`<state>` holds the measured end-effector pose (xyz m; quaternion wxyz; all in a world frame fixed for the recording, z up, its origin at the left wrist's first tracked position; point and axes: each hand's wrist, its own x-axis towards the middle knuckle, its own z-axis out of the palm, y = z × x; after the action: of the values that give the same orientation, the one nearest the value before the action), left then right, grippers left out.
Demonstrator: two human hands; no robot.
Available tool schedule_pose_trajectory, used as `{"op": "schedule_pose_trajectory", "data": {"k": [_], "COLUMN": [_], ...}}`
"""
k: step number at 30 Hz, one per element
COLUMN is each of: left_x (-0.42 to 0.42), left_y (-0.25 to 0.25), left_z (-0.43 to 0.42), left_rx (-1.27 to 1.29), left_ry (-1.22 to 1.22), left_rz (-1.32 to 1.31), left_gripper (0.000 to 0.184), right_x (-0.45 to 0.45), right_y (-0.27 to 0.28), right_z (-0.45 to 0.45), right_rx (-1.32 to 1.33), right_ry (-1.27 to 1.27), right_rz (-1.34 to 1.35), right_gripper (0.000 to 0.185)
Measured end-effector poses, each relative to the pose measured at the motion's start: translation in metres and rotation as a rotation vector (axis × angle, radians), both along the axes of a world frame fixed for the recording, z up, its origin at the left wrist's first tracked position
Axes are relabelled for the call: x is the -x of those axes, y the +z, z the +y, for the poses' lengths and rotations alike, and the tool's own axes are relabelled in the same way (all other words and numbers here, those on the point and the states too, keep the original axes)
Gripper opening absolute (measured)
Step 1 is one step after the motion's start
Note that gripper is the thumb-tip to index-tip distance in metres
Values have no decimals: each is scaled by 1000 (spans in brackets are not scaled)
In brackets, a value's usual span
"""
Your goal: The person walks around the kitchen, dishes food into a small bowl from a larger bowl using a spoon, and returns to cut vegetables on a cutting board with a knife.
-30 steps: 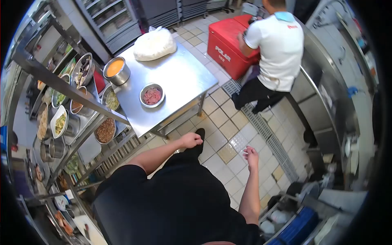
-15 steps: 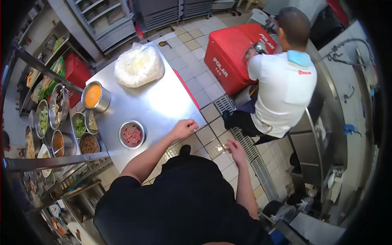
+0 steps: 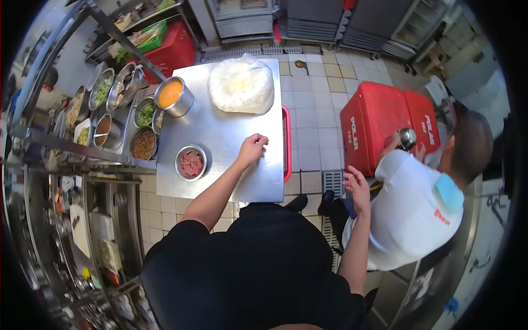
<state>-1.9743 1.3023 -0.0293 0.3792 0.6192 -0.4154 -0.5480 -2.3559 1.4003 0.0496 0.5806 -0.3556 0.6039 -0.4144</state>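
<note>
My left hand (image 3: 254, 148) hovers over the right part of a steel table (image 3: 220, 176), its fingers curled in and nothing visible in them. To its left, a small steel bowl (image 3: 179, 165) holds chopped raw meat (image 3: 191, 164). My right hand (image 3: 357, 190) is raised off to the right of the table, fingers apart and holding nothing. In the view it is close to a co-worker's white shirt (image 3: 407, 209). Farther back on the table are a steel pot (image 3: 184, 105) of orange liquid and a clear plastic bag (image 3: 241, 88) with pale, whitish contents.
Bowls of chopped greens (image 3: 146, 114) and brown bits (image 3: 143, 143) stand left of the table. A red cooler box (image 3: 368, 121) is at the right, where the co-worker holds a metal vessel (image 3: 407, 138). A red crate (image 3: 287, 148) shows beside the table.
My view has turned left, so the table now lies squarely before me and the co-worker appears lower right. Both hands are still raised, and the right hand's fingers look more spread.
</note>
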Motion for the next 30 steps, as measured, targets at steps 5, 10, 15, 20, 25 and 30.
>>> {"op": "schedule_pose_trajectory", "data": {"k": [5,10,15,20,25,30], "left_x": [44,75,142,214,248,267], "left_y": [9,-8,-56,-78,-116,-85], "left_z": [-42,-72,-57,-72,-192,-356], "left_rx": [151,132,191,21,108,259], "left_ry": [127,84,-13,-527,-728,-583], "left_rz": [-223,-196,-355,-235,-219,-251], "left_gripper": [22,20,17,19,22,26], "right_x": [30,39,54,58,119,204], "right_y": [6,-7,-14,36,12,-131], "right_z": [-19,-24,-19,-77,-161,-215], "right_rx": [21,78,65,171,285,-2], "right_ry": [108,-49,-132,-215,-526,-645], "right_rz": [-7,-61,96,203,278,511], "right_gripper": [31,29,30,34,28,17]}}
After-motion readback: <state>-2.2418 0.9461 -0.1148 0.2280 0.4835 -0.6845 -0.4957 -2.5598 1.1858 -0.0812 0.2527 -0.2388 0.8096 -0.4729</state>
